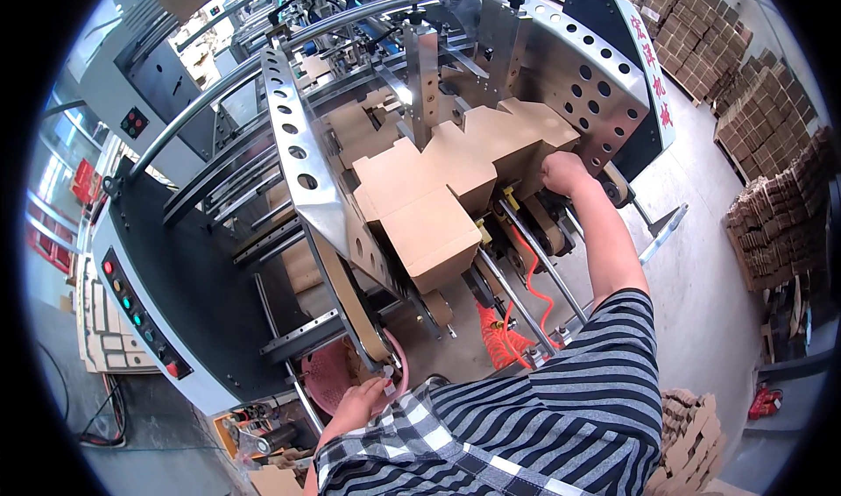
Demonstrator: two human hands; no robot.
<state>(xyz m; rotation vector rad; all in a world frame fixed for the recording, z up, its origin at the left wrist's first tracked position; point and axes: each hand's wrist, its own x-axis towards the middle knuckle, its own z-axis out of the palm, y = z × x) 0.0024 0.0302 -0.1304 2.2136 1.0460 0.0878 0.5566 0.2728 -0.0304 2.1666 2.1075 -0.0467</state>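
Observation:
A thick stack of brown die-cut cardboard blanks (447, 224) lies slanted across the machine's feed end. My right hand (565, 173) is curled into a fist at the stack's near right edge, knuckles close against it; I see nothing held in it. Low on the left, my left hand (361, 403) is beside the lower end of a tan belt (355, 316), above a pink basket (400, 356). A small white and red piece (389, 384) shows at its closed fingertips, too small to name.
Perforated metal side plates (293, 137) flank the stack. Metal rods (517, 299) and an orange coiled air hose (501, 334) extend below it. A button panel (140, 316) stands at left. Piles of flat cardboard (775, 224) line the floor at right.

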